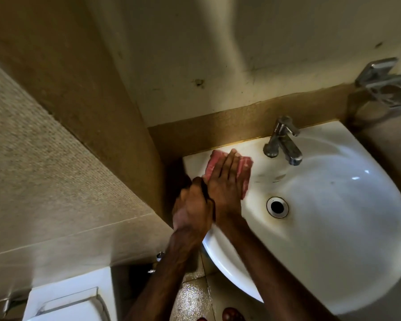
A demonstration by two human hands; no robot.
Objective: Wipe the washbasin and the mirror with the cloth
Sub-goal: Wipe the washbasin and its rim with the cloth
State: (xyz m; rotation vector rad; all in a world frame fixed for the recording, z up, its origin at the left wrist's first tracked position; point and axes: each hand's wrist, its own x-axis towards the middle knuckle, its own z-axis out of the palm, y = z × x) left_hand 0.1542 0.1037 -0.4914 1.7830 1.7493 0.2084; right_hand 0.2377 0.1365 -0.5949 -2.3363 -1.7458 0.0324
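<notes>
Far left: speckled tiled wall, running down to a white cistern in the bottom corner. Right of the cistern, low on the wall: small chrome valve. Below that: glossy floor.

Left hand: at the left rim of the basin, back uppermost, thumb raised beside the right wrist, fingers bent down over the edge into shadow. Blurred; cannot tell whether gripping the rim or merely resting there.

Cloth: pink, lying flat on the basin's back ledge near its left corner, left of the tap and apart from it. Lower end draped just over the inner slope toward the bowl.

Right hand: laid flat on the cloth, palm down, fingers straight and close together, pointing toward the wall behind. Pressing, not clutching. Fingertips almost at the cloth's far edge.

Drain: chrome ring round a dark hole, just right of the right wrist, with brownish staining beside it. Faint dark marks on the slope between tap and drain.

Tap: chrome, single lever, upright on the ledge, spout over the bowl.

Basin: white, glossy, rounded at the front, set against the wall.

Far right, upper: chrome holder fixed to the wall, above and right of the basin.
</notes>
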